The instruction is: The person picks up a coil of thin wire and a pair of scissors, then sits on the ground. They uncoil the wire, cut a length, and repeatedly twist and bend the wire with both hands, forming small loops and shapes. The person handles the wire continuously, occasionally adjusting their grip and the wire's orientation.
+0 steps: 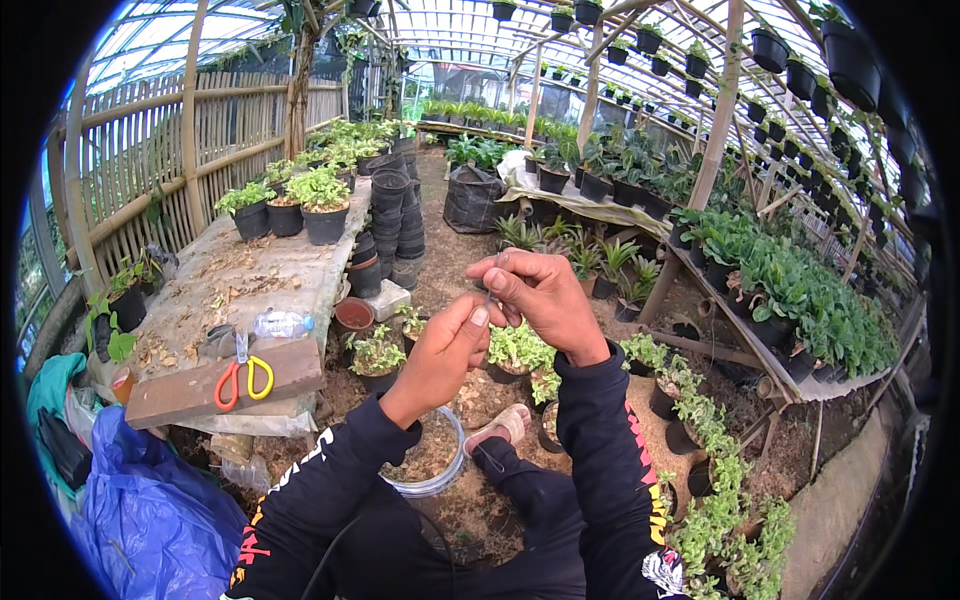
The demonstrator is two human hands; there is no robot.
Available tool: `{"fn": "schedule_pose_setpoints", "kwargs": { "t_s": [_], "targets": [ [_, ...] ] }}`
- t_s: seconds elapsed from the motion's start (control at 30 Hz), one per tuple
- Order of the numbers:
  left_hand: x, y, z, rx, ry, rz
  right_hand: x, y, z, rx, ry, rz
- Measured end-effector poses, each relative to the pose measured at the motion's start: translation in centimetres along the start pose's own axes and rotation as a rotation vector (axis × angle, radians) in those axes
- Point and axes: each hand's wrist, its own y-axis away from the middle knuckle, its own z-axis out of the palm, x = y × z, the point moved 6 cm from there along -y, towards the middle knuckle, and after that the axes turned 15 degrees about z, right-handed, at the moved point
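Both arms come up from the bottom in black sleeves with bright marks. The left hand [447, 355] is curled into a loose fist with the thumb up. The right hand [540, 292] sits just above it, fingers pinched together. The two hands touch.

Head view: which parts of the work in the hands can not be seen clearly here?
- Thin stem or wire pinched by the left hand and right hand: too small to identify.
- Both palms: turned away, only the backs show.
- Clear container of soil below: partly covered by the left forearm.
- Scissors on the plank: blade tips blurred against clutter.
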Motion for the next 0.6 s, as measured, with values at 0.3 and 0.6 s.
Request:
{"fn": "schedule_pose_setpoints", "kwargs": {
  "t_s": [0.3,0.6],
  "targets": [
    [-0.8,0.3,-0.5,0.040,0.045,0.040,0.4,-0.9,0.9,0.087,-0.074,-0.084],
    [-0.3,-0.7,-10.1,0.746,0.126,0.220,10.0,-0.1,12.3,0.229,-0.093,0.153]
  ]
}}
